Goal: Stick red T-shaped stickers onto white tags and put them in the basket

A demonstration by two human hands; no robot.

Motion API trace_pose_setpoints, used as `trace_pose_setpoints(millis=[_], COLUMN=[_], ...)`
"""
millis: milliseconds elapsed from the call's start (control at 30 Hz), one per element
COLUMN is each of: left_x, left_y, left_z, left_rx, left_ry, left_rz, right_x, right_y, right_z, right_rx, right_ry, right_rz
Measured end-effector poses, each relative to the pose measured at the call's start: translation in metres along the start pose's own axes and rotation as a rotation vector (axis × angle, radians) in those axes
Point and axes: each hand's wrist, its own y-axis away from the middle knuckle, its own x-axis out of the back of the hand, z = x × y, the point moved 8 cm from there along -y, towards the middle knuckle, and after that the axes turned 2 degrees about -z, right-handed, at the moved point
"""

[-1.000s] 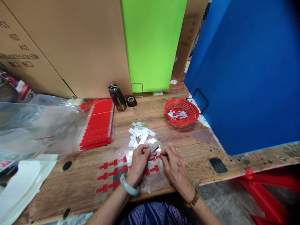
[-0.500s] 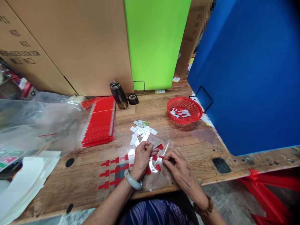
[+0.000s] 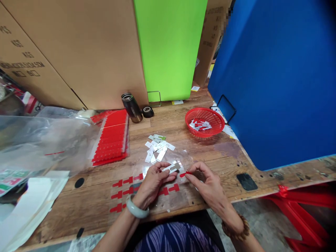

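"What's in the red basket (image 3: 218,120)?"

"Small red and white pieces (image 3: 201,125), loosely heaped at the bottom."

"And the hands?"

"Both are nearer the person than the basket. The left hand (image 3: 154,179) pinches a pale tag (image 3: 172,168) between thumb and fingers; the right hand (image 3: 206,182) pinches a red cutout (image 3: 186,173) just beside it."

"Where are the other tags?"

"A pile of pale tags (image 3: 159,147) lies left of the basket, toward the person. Red T-shaped cutouts (image 3: 173,188) sit on clear film below the basket."

"Any other container?"

"A dark flask (image 3: 132,109), well left of the basket, uncapped; I can't see its contents."
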Motion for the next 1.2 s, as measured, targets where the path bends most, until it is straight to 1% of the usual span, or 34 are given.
trace_pose_setpoints(millis=[133,333,500,700,933,1200], left_x=[-0.003,-0.003,-0.006,-0.010,-0.010,-0.011], left_y=[0.019,0.032,0.035,0.036,0.035,0.034], left_z=[-0.006,-0.010,-0.012,-0.011,-0.012,-0.011], left_rx=[0.044,0.059,0.059,0.066,0.070,0.073], left_ry=[0.036,0.051,0.034,0.009,0.025,0.024], left_rz=[-0.067,-0.049,-0.043,-0.037,-0.029,-0.038], right_x=[-0.007,-0.020,-0.021,-0.021,-0.021,-0.023], right_y=[0.000,0.002,0.005,0.006,0.006,0.005], right_z=[-0.012,-0.017,-0.017,-0.016,-0.022,-0.018], right_rx=[0.045,0.085,0.103,0.088,0.061,0.055], right_ry=[0.024,0.025,0.034,0.048,0.045,0.053], right_rz=[-0.025,-0.074,-0.087,-0.092,-0.111,-0.116])
